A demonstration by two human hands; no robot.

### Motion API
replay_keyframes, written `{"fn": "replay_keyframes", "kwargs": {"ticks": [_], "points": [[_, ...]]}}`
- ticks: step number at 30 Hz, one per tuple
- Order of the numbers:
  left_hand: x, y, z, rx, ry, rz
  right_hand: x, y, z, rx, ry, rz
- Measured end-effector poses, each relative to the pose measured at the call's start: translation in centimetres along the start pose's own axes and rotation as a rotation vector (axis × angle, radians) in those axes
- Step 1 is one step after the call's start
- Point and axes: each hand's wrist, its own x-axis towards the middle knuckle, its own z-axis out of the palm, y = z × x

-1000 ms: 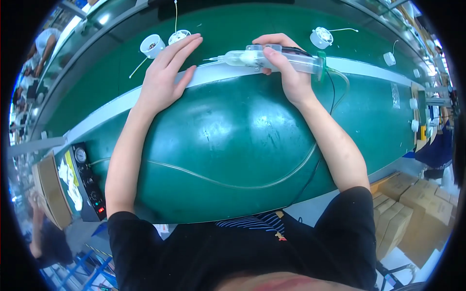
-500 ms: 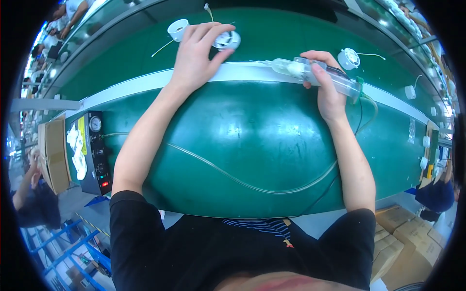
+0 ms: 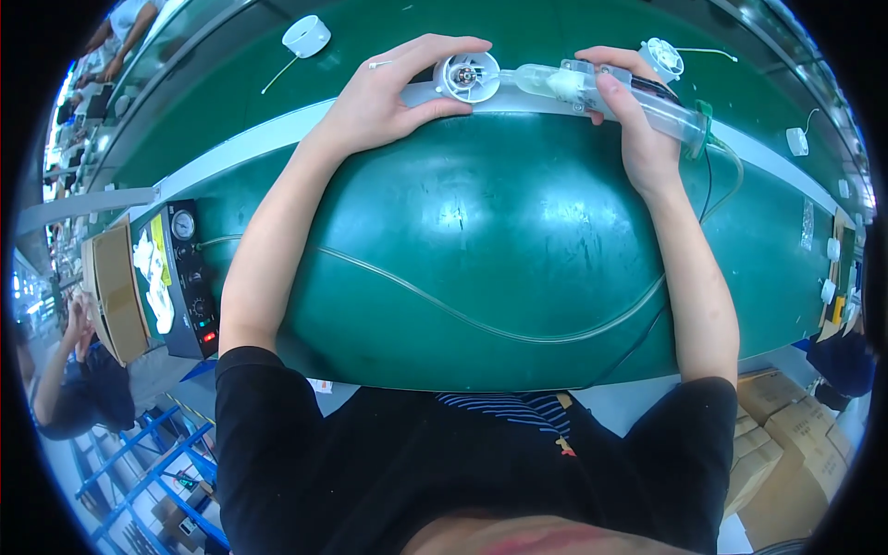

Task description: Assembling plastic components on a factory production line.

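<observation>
My left hand (image 3: 381, 100) grips a round white plastic housing (image 3: 479, 90) between thumb and fingers at its left side. The housing's open face shows spokes and a metal part at its centre. A clear dispensing syringe (image 3: 672, 116) lies in my right hand (image 3: 649, 146), with the fingers wrapped round its barrel. White material shows inside the syringe near its front end. Its narrow tip points left and reaches the right rim of the housing; whether they touch I cannot tell. A green cap (image 3: 703, 129) closes the back end, where a thin tube joins.
More white housings with wires lie at the upper left (image 3: 307, 36), behind my right hand (image 3: 662, 58) and farther right (image 3: 797, 141). A clear hose (image 3: 444, 312) crosses the green table (image 3: 462, 250) from a black control box (image 3: 190, 277) beside a cardboard box (image 3: 118, 294). Other people sit beyond both ends.
My left hand has moved right and now holds the housing, its open face showing, by the syringe tip. The syringe has shifted slightly up and right. The view has shifted a little.
</observation>
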Motion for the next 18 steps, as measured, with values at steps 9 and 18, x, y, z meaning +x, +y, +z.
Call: {"fn": "replay_keyframes", "kwargs": {"ticks": [9, 18], "points": [[-0.35, 0.36, 0.04, -0.026, 0.001, -0.012, -0.64, -0.5, 0.35, -0.138, 0.042, -0.01], [-0.46, 0.62, 0.06, -0.016, -0.004, -0.025, -0.81, -0.49, 0.32, -0.145, 0.048, -0.026]]}}
